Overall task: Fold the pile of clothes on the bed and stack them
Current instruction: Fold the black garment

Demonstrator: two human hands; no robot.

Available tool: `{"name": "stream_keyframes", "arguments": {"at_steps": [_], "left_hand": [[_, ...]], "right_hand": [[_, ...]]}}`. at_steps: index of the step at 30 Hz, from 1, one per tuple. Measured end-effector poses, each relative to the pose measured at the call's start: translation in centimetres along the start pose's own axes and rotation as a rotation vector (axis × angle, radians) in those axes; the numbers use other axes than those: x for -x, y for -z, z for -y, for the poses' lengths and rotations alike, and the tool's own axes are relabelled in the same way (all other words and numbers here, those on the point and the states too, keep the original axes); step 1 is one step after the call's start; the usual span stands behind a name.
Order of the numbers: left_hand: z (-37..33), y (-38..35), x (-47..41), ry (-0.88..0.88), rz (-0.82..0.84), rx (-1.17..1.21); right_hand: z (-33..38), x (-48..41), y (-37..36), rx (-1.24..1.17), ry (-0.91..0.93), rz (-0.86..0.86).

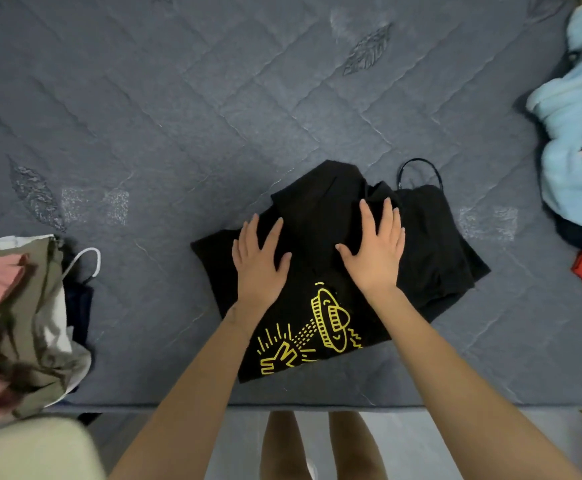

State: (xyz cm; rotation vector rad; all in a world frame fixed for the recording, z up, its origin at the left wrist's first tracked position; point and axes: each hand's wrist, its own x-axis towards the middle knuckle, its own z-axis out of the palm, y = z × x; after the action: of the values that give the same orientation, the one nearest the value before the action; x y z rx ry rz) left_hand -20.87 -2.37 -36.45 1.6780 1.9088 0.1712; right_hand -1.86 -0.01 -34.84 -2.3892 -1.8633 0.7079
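Black tee (317, 237) w/ yellow print, partly folded, flat on bed (178, 116) nr front edge; unfolded pile (30, 323) at left.

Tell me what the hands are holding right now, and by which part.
Nothing is gripped. The left hand and right hand lie flat with straight fingers, pressing down on the folded black T-shirt above its yellow print.

left grip (260, 259) flat, right grip (374, 247) flat
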Motion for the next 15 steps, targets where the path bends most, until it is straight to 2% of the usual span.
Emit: {"name": "stream_keyframes", "arguments": {"at_steps": [5, 8, 10, 12, 15], "left_hand": [[-3.7, -2.2, -2.3, -0.085, 0.069, -0.060], [-4.7, -2.7, -3.2, -0.047, 0.094, -0.006], [-5.1, -2.8, -3.4, -0.022, 0.080, 0.104], [-5.5, -2.6, -3.3, 0.009, 0.047, 0.269], [-5.7, -1.6, -2.8, 0.190, 0.041, 0.675]], "right_hand": [[-2.2, -1.9, 0.9, -0.099, -0.066, -0.121], [-3.2, -3.4, 1.1, -0.406, -0.156, -0.095], [-3.5, -4.2, 1.3, -0.624, -0.237, -0.094], [-3.3, -4.6, 1.5, -0.701, -0.303, -0.121], [-1.9, -3.8, 1.7, -0.740, -0.231, -0.116]]}}
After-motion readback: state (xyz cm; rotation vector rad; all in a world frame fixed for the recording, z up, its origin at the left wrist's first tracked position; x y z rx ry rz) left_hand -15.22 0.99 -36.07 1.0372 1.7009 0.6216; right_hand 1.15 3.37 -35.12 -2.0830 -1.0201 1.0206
